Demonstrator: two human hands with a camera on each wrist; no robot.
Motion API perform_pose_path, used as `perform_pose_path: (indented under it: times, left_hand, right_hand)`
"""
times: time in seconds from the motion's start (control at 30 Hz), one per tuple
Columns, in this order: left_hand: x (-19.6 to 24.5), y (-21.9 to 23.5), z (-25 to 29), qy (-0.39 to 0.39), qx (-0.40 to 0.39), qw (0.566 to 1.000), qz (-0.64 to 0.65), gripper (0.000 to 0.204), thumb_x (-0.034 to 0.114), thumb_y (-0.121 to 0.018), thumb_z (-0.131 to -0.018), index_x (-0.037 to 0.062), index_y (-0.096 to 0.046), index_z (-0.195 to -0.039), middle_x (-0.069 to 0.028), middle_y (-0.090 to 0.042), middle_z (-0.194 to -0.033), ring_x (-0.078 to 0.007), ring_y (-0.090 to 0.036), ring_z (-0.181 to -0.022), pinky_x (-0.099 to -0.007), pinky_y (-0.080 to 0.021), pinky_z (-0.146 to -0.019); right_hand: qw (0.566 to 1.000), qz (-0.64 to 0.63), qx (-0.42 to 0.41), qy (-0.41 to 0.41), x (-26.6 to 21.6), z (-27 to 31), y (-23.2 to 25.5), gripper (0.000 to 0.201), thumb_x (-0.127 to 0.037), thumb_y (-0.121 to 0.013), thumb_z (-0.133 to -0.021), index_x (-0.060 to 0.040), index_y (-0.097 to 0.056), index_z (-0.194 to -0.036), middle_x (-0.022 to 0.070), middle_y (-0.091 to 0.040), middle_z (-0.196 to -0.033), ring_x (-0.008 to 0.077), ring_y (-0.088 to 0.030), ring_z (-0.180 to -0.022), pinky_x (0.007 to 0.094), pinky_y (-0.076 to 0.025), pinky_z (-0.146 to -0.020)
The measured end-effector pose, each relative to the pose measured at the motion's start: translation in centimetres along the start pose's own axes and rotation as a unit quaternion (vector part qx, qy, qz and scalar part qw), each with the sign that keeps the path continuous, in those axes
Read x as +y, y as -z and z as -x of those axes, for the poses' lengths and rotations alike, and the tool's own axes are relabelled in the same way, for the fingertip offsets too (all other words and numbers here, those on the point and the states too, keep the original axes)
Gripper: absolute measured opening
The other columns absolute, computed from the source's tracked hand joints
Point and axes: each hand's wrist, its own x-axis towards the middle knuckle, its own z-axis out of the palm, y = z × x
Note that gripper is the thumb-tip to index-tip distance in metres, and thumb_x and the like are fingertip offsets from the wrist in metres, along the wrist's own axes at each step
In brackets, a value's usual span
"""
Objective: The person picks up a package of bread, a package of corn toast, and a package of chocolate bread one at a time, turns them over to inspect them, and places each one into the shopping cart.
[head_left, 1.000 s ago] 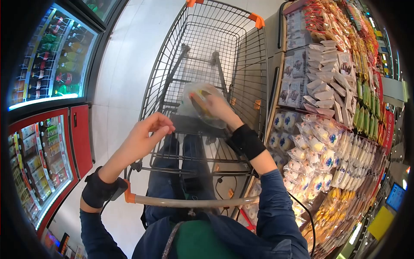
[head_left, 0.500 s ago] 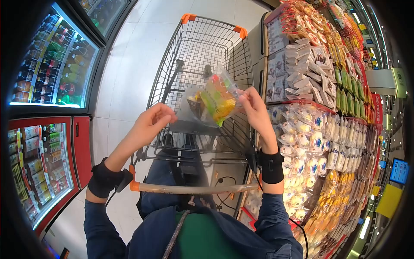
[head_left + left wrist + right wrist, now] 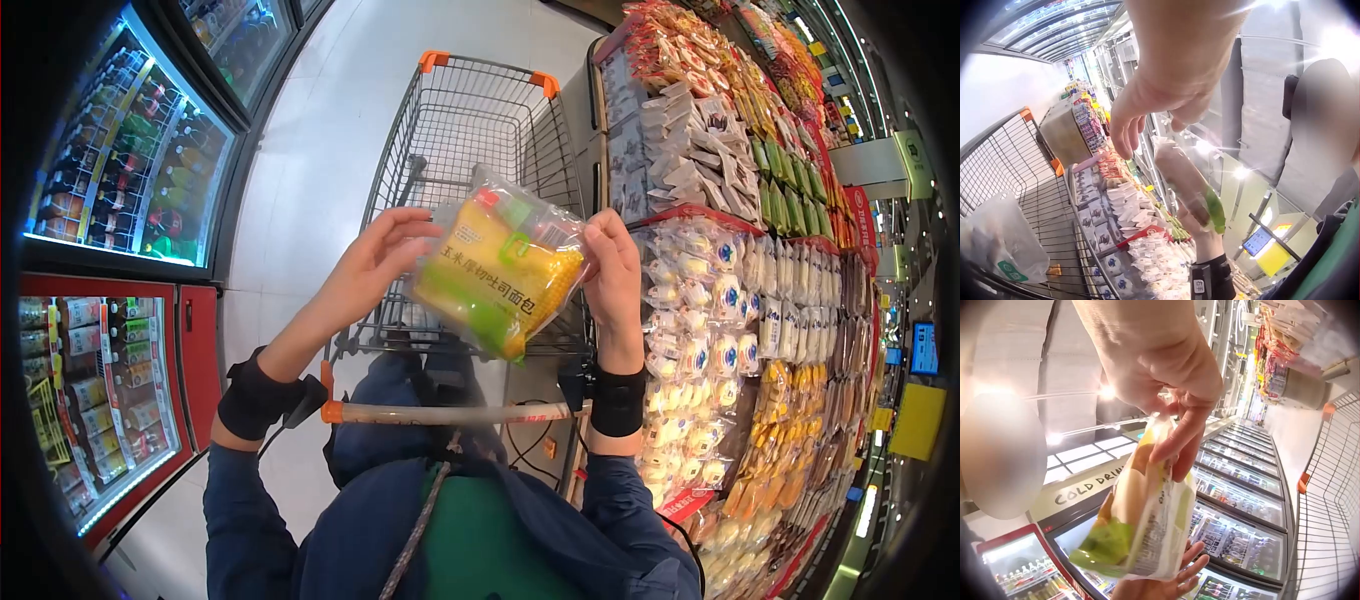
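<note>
A clear plastic packet of corn toast bread (image 3: 500, 275), yellow and green with a corn picture and dark Chinese lettering, is held up over the near end of the shopping cart (image 3: 450, 413). My right hand (image 3: 612, 262) pinches its right edge between thumb and fingers, as the right wrist view also shows from behind the packet (image 3: 1141, 519). At the packet's left side is my left hand (image 3: 390, 250), fingers loosely extended and gripping nothing. In the left wrist view, a gap separates that left hand (image 3: 1160, 94) from the packet (image 3: 1182, 178).
A whitish plastic bag (image 3: 1007, 237) with things inside sits in the cart. Shelves of packaged bakery goods (image 3: 700, 300) run close along the right. On the left stand lit drink coolers (image 3: 130, 150) and a red-framed fridge (image 3: 110, 370). Pale floor (image 3: 310, 150) stretches between coolers and cart.
My right hand has come up from the cart with the bread packet and moved right, turning its printed front towards the head camera. The left hand has opened its fingers somewhat.
</note>
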Motion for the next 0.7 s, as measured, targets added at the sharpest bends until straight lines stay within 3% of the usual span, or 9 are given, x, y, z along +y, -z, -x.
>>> perform_pose_path:
  times: [0.07,0.2,0.33,0.4,0.5,0.6,0.63,0.7]
  left_hand:
    - [0.9,-0.6,0.5,0.03,-0.036,0.999,-0.002,0.04,0.019,-0.048,-0.093,0.0026,-0.037,-0.128,-0.0109,-0.055,-0.117,-0.015,-0.051,-0.107,-0.0288,-0.04,-0.09]
    - [1.0,-1.3,1.3,0.065,-0.108,0.992,-0.011,0.045,0.021,-0.048,-0.094,0.0022,-0.032,-0.132,-0.0107,-0.059,-0.113,-0.0135,-0.054,-0.104,-0.0279,-0.041,-0.088]
    - [1.0,-2.1,1.9,0.115,-0.134,0.984,0.011,0.045,0.019,-0.05,-0.093,0.002,-0.033,-0.132,-0.0101,-0.06,-0.11,-0.0115,-0.054,-0.101,-0.0264,-0.042,-0.085]
    - [-0.3,-2.3,1.7,0.093,-0.121,0.988,0.04,0.048,0.019,-0.053,-0.091,0.0005,-0.033,-0.131,-0.0091,-0.061,-0.105,-0.0109,-0.055,-0.094,-0.0253,-0.044,-0.079]
    - [-1.2,-2.2,1.8,0.081,-0.094,0.992,0.038,0.05,0.02,-0.055,-0.09,-0.0005,-0.032,-0.13,-0.0082,-0.061,-0.101,-0.0101,-0.056,-0.089,-0.0244,-0.044,-0.075]
    - [-1.7,-2.2,1.9,0.071,-0.054,0.995,0.046,0.052,0.021,-0.056,-0.09,-0.0013,-0.031,-0.13,-0.0081,-0.061,-0.099,-0.0096,-0.056,-0.087,-0.0239,-0.044,-0.073]
    - [-1.6,-2.2,1.9,0.069,-0.043,0.996,0.047,0.053,0.021,-0.056,-0.09,-0.0014,-0.031,-0.131,-0.0083,-0.061,-0.099,-0.0095,-0.056,-0.087,-0.0238,-0.044,-0.074]
    - [-1.6,-2.4,1.9,0.069,-0.029,0.996,0.051,0.054,0.021,-0.056,-0.09,-0.0017,-0.029,-0.131,-0.0089,-0.061,-0.1,-0.0099,-0.056,-0.088,-0.0241,-0.044,-0.074]
  right_hand:
    - [0.999,-0.029,0.02,-0.02,0.6,0.4,-0.3,0.01,-0.012,-0.045,-0.092,-0.0084,-0.045,-0.082,-0.0021,-0.052,-0.07,0.0025,-0.043,-0.053,0.016,-0.033,-0.048]
    - [0.995,-0.085,0.026,-0.048,1.2,1.3,-1.2,0.012,-0.012,-0.045,-0.092,-0.0078,-0.044,-0.081,-0.0011,-0.052,-0.069,0.0034,-0.048,-0.059,0.0179,-0.041,-0.054]
    - [0.991,-0.117,0.01,-0.059,2.3,1.7,-0.2,0.012,-0.015,-0.045,-0.093,-0.0072,-0.048,-0.084,0.0018,-0.058,-0.079,0.0037,-0.052,-0.063,0.0163,-0.042,-0.053]
    - [0.985,-0.16,0.009,-0.066,2.7,1.8,-0.3,0.014,-0.017,-0.044,-0.094,-0.0056,-0.051,-0.09,0.0047,-0.061,-0.088,0.0044,-0.053,-0.066,0.017,-0.043,-0.055]
    - [0.976,-0.178,0.08,-0.092,1.7,3.0,-2.0,0.021,-0.02,-0.045,-0.094,-0.0025,-0.052,-0.103,0.0062,-0.059,-0.097,0.0047,-0.053,-0.072,0.0176,-0.044,-0.058]
    - [0.985,-0.147,-0.001,-0.094,2.6,4.1,-2.0,0.03,-0.023,-0.047,-0.094,-0.0004,-0.049,-0.114,0.0029,-0.057,-0.097,0.003,-0.052,-0.075,0.0165,-0.042,-0.059]
    - [0.984,-0.119,0.002,-0.129,2.9,4.2,-1.9,0.036,-0.022,-0.052,-0.091,-0.0003,-0.045,-0.12,-0.0004,-0.055,-0.091,0.0012,-0.049,-0.073,0.0155,-0.038,-0.057]
    - [0.99,-0.063,-0.011,-0.125,3.9,4.9,-1.7,0.04,-0.02,-0.054,-0.09,-0.0011,-0.042,-0.123,-0.0016,-0.054,-0.089,-0.0002,-0.047,-0.072,0.0148,-0.035,-0.056]
